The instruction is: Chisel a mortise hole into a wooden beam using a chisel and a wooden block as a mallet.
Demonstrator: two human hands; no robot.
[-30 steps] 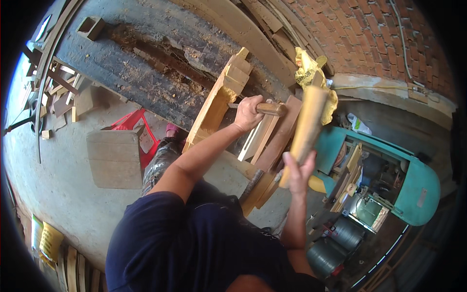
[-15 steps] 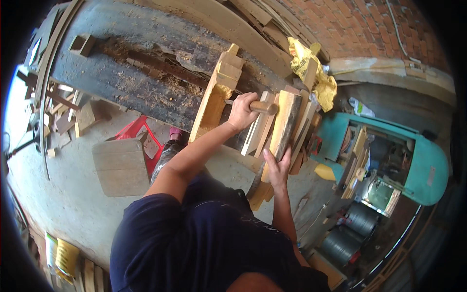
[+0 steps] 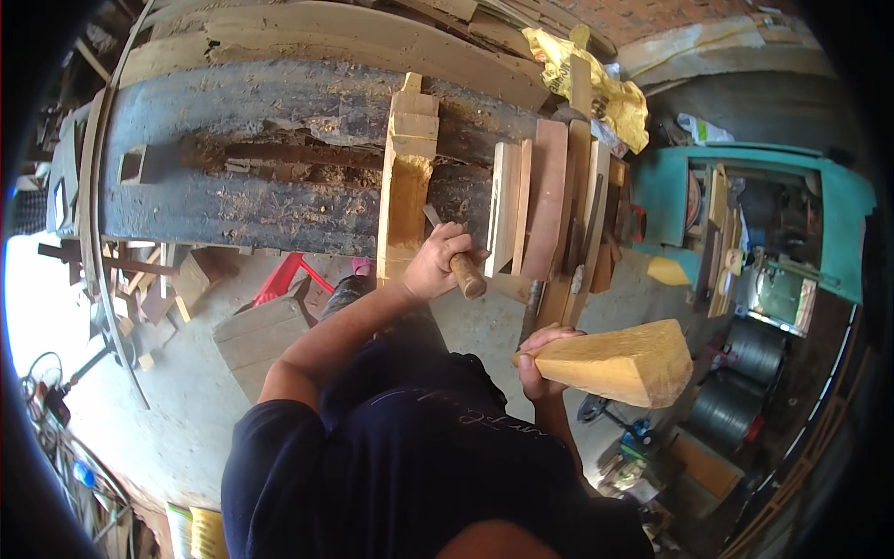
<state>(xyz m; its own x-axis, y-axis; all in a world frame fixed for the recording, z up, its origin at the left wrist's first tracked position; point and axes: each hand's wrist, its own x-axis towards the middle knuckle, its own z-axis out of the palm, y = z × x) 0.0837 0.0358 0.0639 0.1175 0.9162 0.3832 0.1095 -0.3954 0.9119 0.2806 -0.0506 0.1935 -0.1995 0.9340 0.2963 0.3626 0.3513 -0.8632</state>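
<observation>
So the left hand (image 3: 434, 265) has its fingers wrapped snug around a chisel (image 3: 468, 277), fist closed on the handle. The butt end points back toward the body and a bit right, and the metal blade pokes out the far side of the fist, up toward the right edge of the block (image 3: 408, 200). The tip is right by that edge, but honestly I can't tell if it's touching. The block is yellowish wood with a hollow cut into it, and it lies across the dark, beat-up bench (image 3: 317, 224).

The right hand (image 3: 545, 363) grips the club (image 3: 619, 361), a chunky wedge of yellow wood. Fingers are closed round the thin end, with the thick end sticking out to the right, well apart from the chisel. It's held up over the floor (image 3: 466, 326), closer to the body than the bench is.

Just right of the chisel there's a row of boards, including a white board (image 3: 503, 205) and a reddish board (image 3: 547, 196). Past those you get a crumpled yellow sack (image 3: 619, 102) and a teal machine (image 3: 663, 200). Over on the left, a red chair (image 3: 277, 281) sits by the bench's near side, and a small box (image 3: 133, 165) is on the bench, with wood chips scattered about.
</observation>
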